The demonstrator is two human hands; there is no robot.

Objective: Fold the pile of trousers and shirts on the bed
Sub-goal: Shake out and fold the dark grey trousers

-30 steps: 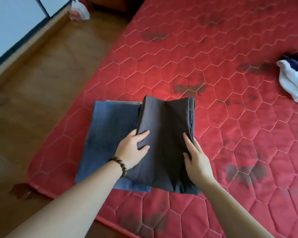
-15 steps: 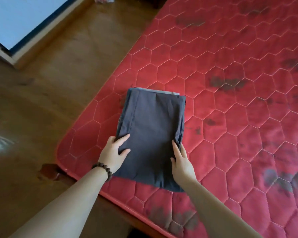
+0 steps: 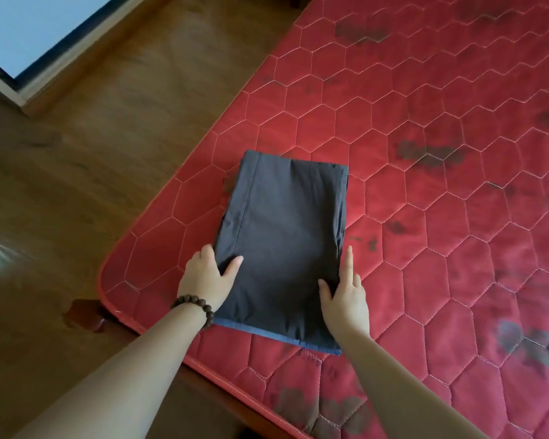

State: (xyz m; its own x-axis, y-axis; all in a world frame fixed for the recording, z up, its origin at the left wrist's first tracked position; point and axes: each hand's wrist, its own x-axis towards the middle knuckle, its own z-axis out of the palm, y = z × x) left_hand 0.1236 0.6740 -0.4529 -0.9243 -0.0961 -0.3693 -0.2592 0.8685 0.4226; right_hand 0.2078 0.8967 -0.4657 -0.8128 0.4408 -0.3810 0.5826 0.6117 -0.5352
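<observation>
— Both your hands hold the stack by its side edges: your left hand (image 3: pixel 207 278) pinches the dark folded trousers (image 3: pixel 282 242), thumb on top, and your right hand (image 3: pixel 346 296) lies flat-fingered against the other edge.

— And where is it?

— On the red mattress (image 3: pixel 441 153), near the corner, covering a blue folded garment (image 3: pixel 267 332). Square the edges gently — press inward evenly, so the top piece does not slide.

— My arms?

— Both reach forward, wrists low, palms facing each other.
</observation>
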